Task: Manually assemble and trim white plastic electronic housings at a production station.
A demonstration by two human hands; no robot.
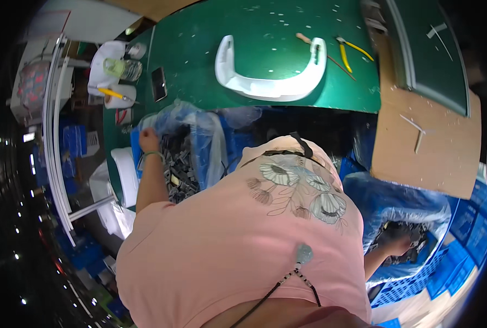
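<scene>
At the left, my left hand is closed at the rim of a blue bin; what its fingers hold, if anything, is hidden. Small grey plastic parts fill this bin, beside a clear plastic liner. Low on the right, my right hand reaches into a blue crate lined with clear plastic. Its fingers are closed at a dark grey plastic part, among many similar ones. A white curved plastic piece, shaped like a U, lies on the green table ahead, apart from both hands.
Yellow-handled pliers and a thin tool lie on the green table among white scraps. A phone, a bottle and a yellow cutter are at its left. Cardboard overhangs the right crate.
</scene>
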